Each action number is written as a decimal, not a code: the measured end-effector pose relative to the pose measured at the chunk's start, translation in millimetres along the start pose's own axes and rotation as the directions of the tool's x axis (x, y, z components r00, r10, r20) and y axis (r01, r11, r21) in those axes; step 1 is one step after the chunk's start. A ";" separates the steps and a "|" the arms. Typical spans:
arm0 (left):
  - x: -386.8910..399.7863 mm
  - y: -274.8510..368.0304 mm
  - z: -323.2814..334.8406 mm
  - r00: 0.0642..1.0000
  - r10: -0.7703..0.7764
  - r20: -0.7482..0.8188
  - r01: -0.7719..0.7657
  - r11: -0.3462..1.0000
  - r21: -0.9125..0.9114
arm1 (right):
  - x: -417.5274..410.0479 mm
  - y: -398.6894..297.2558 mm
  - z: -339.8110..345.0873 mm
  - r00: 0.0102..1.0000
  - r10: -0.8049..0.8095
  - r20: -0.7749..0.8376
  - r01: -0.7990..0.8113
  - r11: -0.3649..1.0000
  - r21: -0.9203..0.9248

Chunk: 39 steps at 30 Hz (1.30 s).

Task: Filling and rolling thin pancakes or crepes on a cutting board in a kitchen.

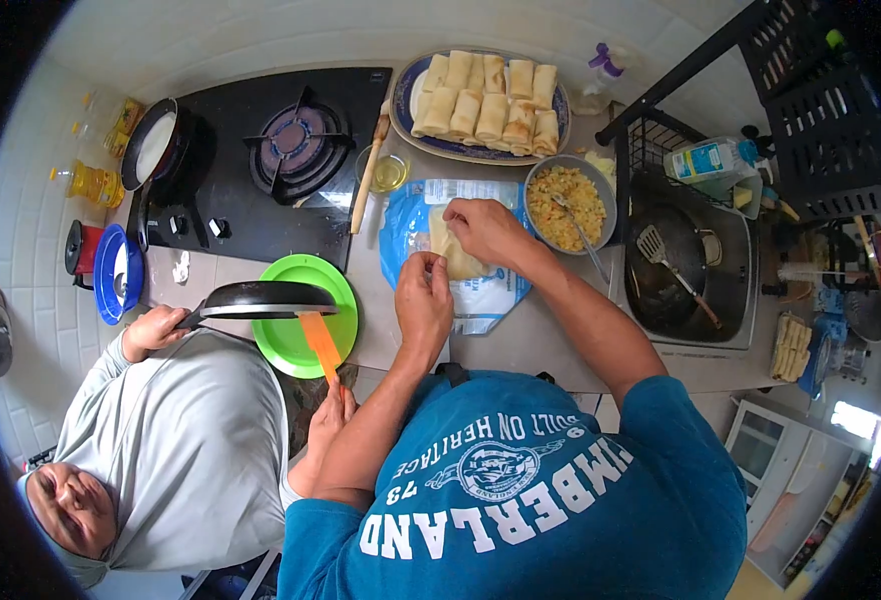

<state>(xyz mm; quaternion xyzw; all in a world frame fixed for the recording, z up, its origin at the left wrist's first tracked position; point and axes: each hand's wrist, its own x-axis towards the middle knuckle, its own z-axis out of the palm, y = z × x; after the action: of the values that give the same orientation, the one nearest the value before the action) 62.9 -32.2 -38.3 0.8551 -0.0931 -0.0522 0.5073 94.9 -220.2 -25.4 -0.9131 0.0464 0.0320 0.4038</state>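
Observation:
A pale thin wrapper [444, 234] lies folded on a blue and white plastic bag [485, 304] in front of me. My left hand [425, 292] pinches its near left edge between thumb and fingertips. At its upper right, my right hand [485, 231] holds another edge with bent fingers. Just right of the bag stands a grey bowl of chopped filling [566, 199], with a metal spoon [583, 229] in it. Behind the bag, an oval blue-rimmed platter [409, 112] bears several stacked rolls [493, 112].
At left, a co-worker [185, 450] holds a frying pan [268, 300] and an orange spatula [320, 345] over a green plate [305, 360]. A gas hob [223, 150] with another pan [154, 146] lies beyond. A wooden stick [368, 180] rests near an oil bowl [390, 172]. The sink [740, 300] holds a wok [658, 285].

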 end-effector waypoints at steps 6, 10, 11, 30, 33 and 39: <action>-8.5 8.7 -7.0 0.988 -0.153 -0.028 0.146 0.974 -0.171 | 14.2 -7.2 5.1 0.989 0.137 0.059 -0.136 0.991 -0.016; -9.7 14.5 -10.8 0.987 -0.156 -0.045 0.144 0.970 -0.193 | 24.7 -7.9 9.0 0.973 0.216 0.083 -0.210 0.974 -0.081; -10.3 13.4 -10.7 0.986 -0.159 -0.041 0.147 0.967 -0.208 | 26.6 -6.6 9.6 0.976 0.199 0.090 -0.194 0.979 -0.063; -19.6 9.0 11.0 0.959 0.276 0.059 -0.282 0.925 0.256 | 36.6 9.1 -2.6 0.933 -0.315 0.174 0.341 0.928 -0.150; -19.0 11.0 9.1 0.929 0.356 0.102 -0.367 0.853 0.372 | 35.0 12.0 -4.6 0.935 -0.337 0.106 0.351 0.923 -0.159; -23.5 7.8 4.9 0.831 0.526 0.181 -0.532 0.655 0.537 | -20.7 -8.9 -23.4 0.961 -0.204 -0.185 0.196 0.979 -0.058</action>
<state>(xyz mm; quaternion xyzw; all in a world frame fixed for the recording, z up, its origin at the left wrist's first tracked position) 38.2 -35.1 -33.9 0.9011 -0.3511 0.1238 0.2223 75.8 -230.4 -1.2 -0.9198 -0.0086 -0.0952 0.3806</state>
